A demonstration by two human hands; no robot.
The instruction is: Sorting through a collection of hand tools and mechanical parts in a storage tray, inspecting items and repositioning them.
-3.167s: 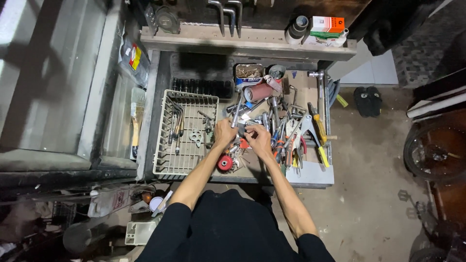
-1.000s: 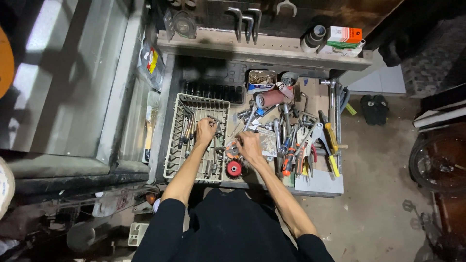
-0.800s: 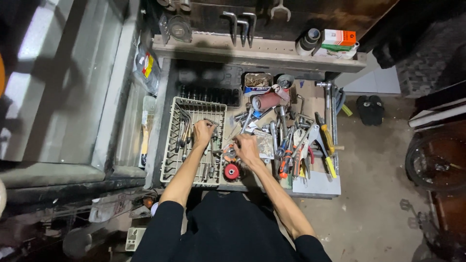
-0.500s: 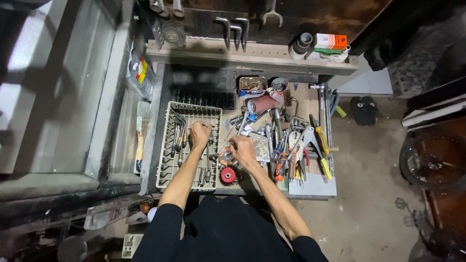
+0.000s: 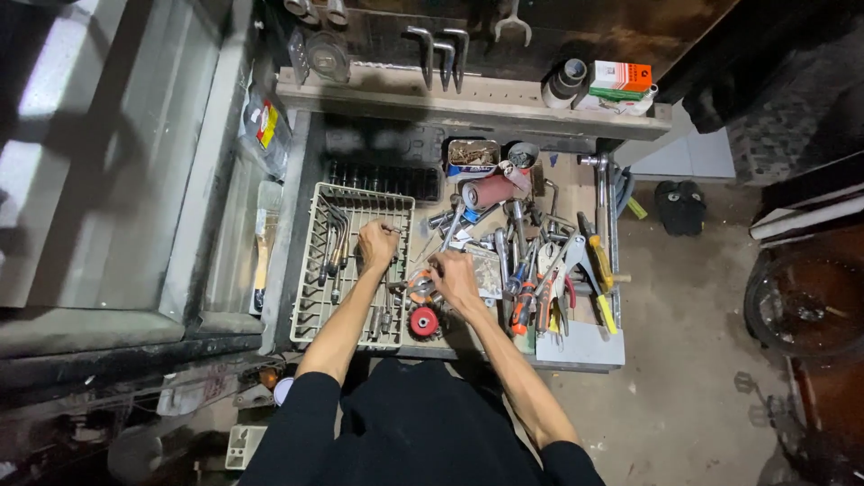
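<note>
My left hand (image 5: 375, 245) is over the right side of a beige slotted plastic tray (image 5: 310, 297), fingers curled around a thin metal tool lying there. My right hand (image 5: 454, 275) rests in the heap of metal tools (image 5: 513, 234) on the bench, fingertips pinching a small metal part near an orange-ringed piece (image 5: 418, 287). A red wire wheel (image 5: 424, 321) lies just below that hand. Bent hex keys (image 5: 333, 243) lie in the tray's left half.
Pliers and screwdrivers with red and yellow handles (image 5: 576, 270) crowd the bench's right side. A tin of screws (image 5: 472, 155) and a reddish roll (image 5: 490, 191) sit at the back. A wooden shelf (image 5: 468, 97) carries boxes. A wheel (image 5: 801, 306) stands at right.
My left hand has left the tool heap and moved left onto the tray. My right hand has shifted slightly left and lower within the heap. The view has wobbled a little.
</note>
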